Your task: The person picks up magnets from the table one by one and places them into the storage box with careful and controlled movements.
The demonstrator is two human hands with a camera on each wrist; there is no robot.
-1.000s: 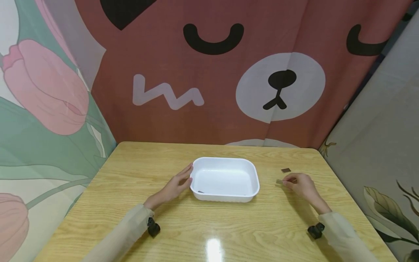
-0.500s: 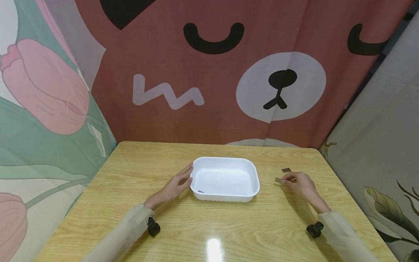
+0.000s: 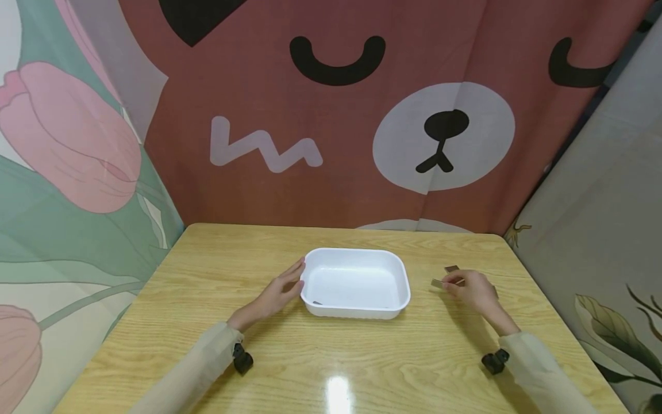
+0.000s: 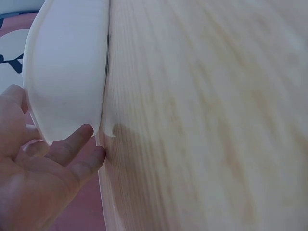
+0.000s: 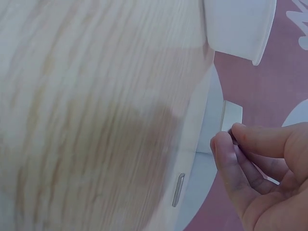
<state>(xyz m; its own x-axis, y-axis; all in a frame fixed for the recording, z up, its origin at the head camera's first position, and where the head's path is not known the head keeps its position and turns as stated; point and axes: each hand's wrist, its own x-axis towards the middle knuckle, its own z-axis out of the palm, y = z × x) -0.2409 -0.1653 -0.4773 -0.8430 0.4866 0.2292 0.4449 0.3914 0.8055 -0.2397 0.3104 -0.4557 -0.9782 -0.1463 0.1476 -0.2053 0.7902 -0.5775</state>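
A white plastic tray [image 3: 355, 282] stands on the table, with a small dark piece [image 3: 318, 303] in its near left corner. My left hand [image 3: 277, 294] rests its fingers against the tray's left side; in the left wrist view, fingertips [image 4: 85, 130] touch the outer wall. To the right of the tray, my right hand [image 3: 474, 292] pinches a thin flat strip [image 3: 437, 283] between thumb and fingers, its end pointing toward the tray. In the right wrist view this strip [image 5: 232, 115] looks pale; the palm side hides part of it. Just beyond the fingers lies another small flat dark piece [image 3: 451, 268].
The wooden table [image 3: 289, 356] has its far edge against a curtain [image 3: 248, 195] with a bear print. Patterned curtains hang at left and right. A small black camera is strapped to each wrist.
My right hand has shifted slightly left and away from me with the strip, partly covering the piece on the table. The left hand and tray have stayed put.
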